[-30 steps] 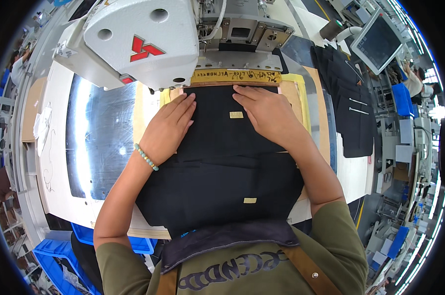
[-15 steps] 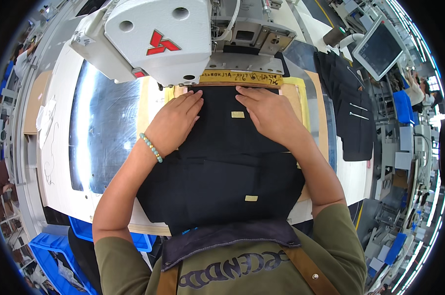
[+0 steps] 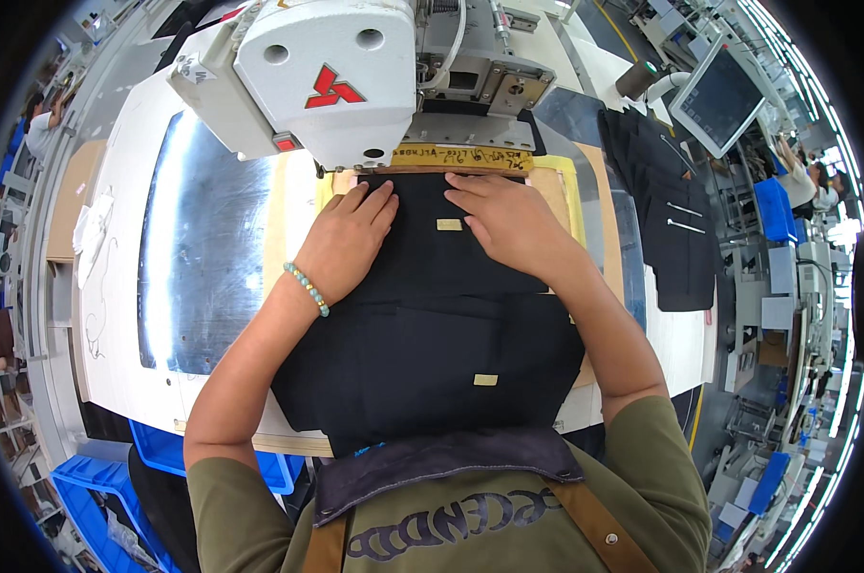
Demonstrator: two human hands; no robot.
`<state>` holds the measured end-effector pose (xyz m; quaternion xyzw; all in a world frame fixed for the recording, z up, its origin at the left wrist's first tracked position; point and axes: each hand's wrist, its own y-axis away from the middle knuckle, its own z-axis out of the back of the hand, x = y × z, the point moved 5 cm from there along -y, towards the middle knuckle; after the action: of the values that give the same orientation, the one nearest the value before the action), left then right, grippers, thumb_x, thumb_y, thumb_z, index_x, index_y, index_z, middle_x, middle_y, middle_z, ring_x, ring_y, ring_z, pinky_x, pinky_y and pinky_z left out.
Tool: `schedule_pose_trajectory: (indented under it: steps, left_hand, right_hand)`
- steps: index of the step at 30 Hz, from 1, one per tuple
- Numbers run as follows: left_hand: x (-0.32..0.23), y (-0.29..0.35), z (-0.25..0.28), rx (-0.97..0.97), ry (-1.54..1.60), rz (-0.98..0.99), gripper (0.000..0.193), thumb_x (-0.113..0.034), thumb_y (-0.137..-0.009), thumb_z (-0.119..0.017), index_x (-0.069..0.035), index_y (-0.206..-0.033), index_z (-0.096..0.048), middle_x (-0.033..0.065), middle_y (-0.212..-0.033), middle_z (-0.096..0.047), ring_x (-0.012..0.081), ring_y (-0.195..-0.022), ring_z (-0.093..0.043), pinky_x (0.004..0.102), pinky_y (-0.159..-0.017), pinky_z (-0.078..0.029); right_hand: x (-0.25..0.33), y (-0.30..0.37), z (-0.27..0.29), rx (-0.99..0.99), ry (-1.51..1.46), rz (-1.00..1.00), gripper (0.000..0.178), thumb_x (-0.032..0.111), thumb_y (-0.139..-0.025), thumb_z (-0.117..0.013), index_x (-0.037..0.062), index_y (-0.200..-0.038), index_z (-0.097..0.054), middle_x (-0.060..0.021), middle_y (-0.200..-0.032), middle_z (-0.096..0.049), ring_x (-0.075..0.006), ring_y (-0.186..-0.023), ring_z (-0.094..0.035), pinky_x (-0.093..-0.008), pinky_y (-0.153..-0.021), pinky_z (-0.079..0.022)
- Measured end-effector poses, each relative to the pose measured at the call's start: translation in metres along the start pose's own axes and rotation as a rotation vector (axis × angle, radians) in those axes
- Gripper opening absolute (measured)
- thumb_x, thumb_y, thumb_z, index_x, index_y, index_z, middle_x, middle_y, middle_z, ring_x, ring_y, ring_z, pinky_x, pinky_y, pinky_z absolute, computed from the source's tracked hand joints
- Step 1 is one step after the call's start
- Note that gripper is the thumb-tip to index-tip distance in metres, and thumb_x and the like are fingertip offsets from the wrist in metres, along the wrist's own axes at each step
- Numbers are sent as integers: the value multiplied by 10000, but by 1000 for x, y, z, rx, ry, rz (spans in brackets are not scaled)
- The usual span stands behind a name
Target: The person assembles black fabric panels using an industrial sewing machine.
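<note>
Black fabric pieces (image 3: 422,334) lie spread over the work table in front of me, reaching up to the sewing machine. My left hand (image 3: 348,232) rests flat on the fabric's left side, fingers pointing at the machine. On the right side, my right hand (image 3: 516,224) lies with its fingers stretched out over the cloth's far edge. Between the hands a small yellow label (image 3: 449,225) sits on the fabric; a second yellow label (image 3: 485,380) is closer to me. Just beyond my fingertips runs a yellow-taped clamp bar (image 3: 460,160) with handwriting on it.
The white sewing machine head (image 3: 322,86) stands over the far side. A shiny metal plate (image 3: 202,258) covers the table's left. Stacked black garment pieces (image 3: 675,229) lie at the right, below a screen (image 3: 720,98). Blue crates (image 3: 102,501) stand at the lower left.
Both hands stay on the fabric with only slight finger shifts. The view has turned a little, so the machine appears slightly further right.
</note>
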<state>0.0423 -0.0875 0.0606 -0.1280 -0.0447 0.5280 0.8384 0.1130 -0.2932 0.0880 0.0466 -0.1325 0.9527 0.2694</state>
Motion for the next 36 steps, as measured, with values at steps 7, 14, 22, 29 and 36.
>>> schedule_pose_trajectory:
  steps: [7, 14, 22, 29, 36]
  left_hand:
    - [-12, -5, 7, 4, 24, 2, 430, -131, -987, -680, 16, -1390, -660, 138, -1514, -608, 342, -1379, -564, 431, -1190, -457]
    - [-32, -15, 10, 6, 64, -30, 450, -113, -972, -687, 25, -1399, -656, 147, -1527, -602, 351, -1393, -553, 441, -1197, -447]
    - [-38, -17, 14, -7, 74, -49, 461, -76, -953, -698, 44, -1395, -640, 175, -1503, -610, 355, -1415, -550, 431, -1207, -446]
    - [-37, -18, 21, -90, 181, 0, 450, -65, -938, -719, 59, -1362, -632, 194, -1458, -624, 355, -1380, -587, 427, -1160, -500]
    - [-30, -16, 19, -87, 151, -20, 478, -85, -940, -727, 49, -1387, -625, 179, -1464, -628, 344, -1373, -597, 421, -1150, -511]
  right_hand:
    - [5, -6, 0, 26, -26, 8, 356, 101, -931, -710, 25, -1278, -733, -131, -1440, -682, -303, -1323, -629, -418, -1106, -529]
    - [8, -7, 2, -46, -41, 59, 314, 112, -936, -697, 5, -1227, -744, -159, -1400, -703, -315, -1265, -659, -456, -1084, -527]
    - [19, -11, 2, -14, -29, 14, 364, 109, -932, -722, 17, -1285, -726, -124, -1440, -686, -310, -1316, -626, -455, -1137, -481]
    - [26, -9, 1, -189, -53, 87, 329, 104, -900, -683, -23, -1198, -739, -132, -1355, -720, -283, -1186, -648, -431, -1038, -491]
    - [27, -11, -2, -172, -33, 75, 353, 129, -909, -703, -17, -1229, -731, -123, -1384, -708, -274, -1222, -629, -425, -1038, -493]
